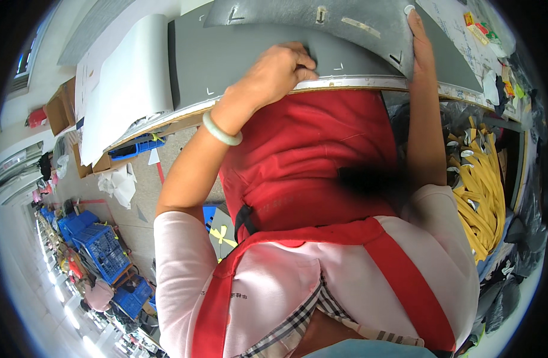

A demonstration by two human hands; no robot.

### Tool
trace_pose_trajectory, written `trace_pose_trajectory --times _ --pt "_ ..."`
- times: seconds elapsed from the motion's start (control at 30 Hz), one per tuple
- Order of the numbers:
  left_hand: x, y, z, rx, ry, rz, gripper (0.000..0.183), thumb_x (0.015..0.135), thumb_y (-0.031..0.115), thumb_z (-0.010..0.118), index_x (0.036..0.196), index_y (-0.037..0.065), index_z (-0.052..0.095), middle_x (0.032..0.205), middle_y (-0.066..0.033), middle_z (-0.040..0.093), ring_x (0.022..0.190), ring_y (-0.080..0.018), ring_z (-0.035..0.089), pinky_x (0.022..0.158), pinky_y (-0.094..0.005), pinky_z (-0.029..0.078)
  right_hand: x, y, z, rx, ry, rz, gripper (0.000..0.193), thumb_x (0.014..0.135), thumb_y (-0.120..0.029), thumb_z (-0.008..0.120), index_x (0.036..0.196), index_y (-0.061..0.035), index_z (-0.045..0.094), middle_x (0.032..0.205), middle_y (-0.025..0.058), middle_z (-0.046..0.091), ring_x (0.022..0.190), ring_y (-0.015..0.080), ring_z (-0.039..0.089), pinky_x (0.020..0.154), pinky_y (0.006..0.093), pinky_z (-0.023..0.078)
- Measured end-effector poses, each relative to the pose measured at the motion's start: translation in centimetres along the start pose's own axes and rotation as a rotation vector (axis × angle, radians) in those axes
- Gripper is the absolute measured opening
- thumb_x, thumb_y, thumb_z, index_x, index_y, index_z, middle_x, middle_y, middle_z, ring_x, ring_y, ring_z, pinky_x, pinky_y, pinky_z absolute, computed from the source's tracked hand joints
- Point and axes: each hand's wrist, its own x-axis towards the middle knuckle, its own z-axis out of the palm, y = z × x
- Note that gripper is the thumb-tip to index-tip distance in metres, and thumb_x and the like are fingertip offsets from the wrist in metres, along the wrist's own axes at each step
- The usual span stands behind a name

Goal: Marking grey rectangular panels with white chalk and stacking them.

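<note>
A dark grey sheet [214,56] with white corner marks lies along the near side of the table. Above it, a stiff, curved grey panel [369,27] with slots and L-shaped cutouts is raised at an angle. My right hand [422,45] grips the panel's right edge; a small white round piece [409,9] shows at a fingertip. My left hand [280,68] rests by the table's front edge on the dark sheet, fingers curled together. Whatever may be between those fingers is hidden. A pale green bangle [221,129] circles my left wrist.
A large white paper roll [134,74] hangs over the table's left end. Yellow strips [480,185] are bundled below the table at right. Blue crates [104,250] and a person in pink [99,295] are at far left. Small packets [477,28] lie at back right.
</note>
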Motion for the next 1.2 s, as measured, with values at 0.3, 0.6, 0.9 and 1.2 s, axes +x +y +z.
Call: trace_pose_trajectory --times 0.3,0.6,0.9,1.2 --pt "-1.2 -1.1 -1.6 0.045 -0.001 -0.086 0.014 0.085 0.003 0.075 0.099 -0.002 0.074 0.092 -0.0148 0.07 0.084 -0.0274 0.07 0.075 -0.0342 0.054 0.4 0.6 0.0 -0.073 -0.016 -0.009 0.045 0.103 -0.035 0.059 0.138 -0.0083 0.051 0.128 0.01 0.063 0.113 0.0211 0.065 0.096 0.0369 0.057" --pt "-1.8 -1.0 -2.0 0.003 -0.045 -0.08 0.018 0.087 0.005 0.074 0.104 -0.001 0.073 0.094 -0.0147 0.071 0.086 -0.0317 0.07 0.076 -0.0358 0.055 0.5 1.1 -0.9 -0.049 -0.04 0.023 0.044 0.103 -0.032 0.059 0.139 -0.0081 0.05 0.128 0.0103 0.064 0.113 0.0216 0.066 0.096 0.0379 0.057" --pt "-3.0 0.5 -2.2 0.133 -0.055 -0.027 0.018 0.089 0.003 0.069 0.106 -0.002 0.071 0.106 -0.0144 0.067 0.091 -0.0327 0.069 0.08 -0.0369 0.056 2.6 3.4 -2.7 0.928 -0.672 0.281 0.046 0.105 -0.032 0.056 0.141 -0.0043 0.05 0.126 0.0086 0.064 0.111 0.0205 0.064 0.095 0.0328 0.053" --pt "-2.7 -0.3 -2.5 0.231 -0.094 -0.008 0.022 0.088 0.003 0.068 0.109 0.0 0.071 0.108 -0.0154 0.067 0.091 -0.0365 0.068 0.082 -0.0393 0.056 -0.6 1.0 2.4 -0.021 0.111 -0.035 0.042 0.104 -0.031 0.057 0.136 -0.0044 0.054 0.12 0.0074 0.066 0.104 0.0183 0.065 0.09 0.0312 0.054"
